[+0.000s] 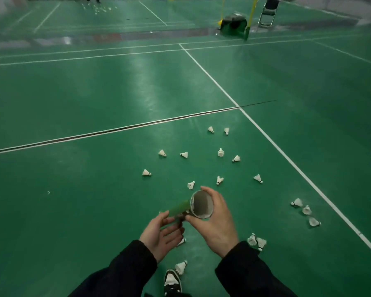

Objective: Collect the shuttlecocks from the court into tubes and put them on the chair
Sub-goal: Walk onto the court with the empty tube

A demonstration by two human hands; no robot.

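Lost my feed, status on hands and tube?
Right hand grips open tube; left hand holds its green end. Shuttlecocks scattered on court. Chair far off.

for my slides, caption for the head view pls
Both hands hold an open tube above shuttlecocks scattered on the green court.

No legible text, label, brand or number is showing anywhere in the frame; the green tube (181, 209) at lower centre is appearing blurred, any print unreadable.
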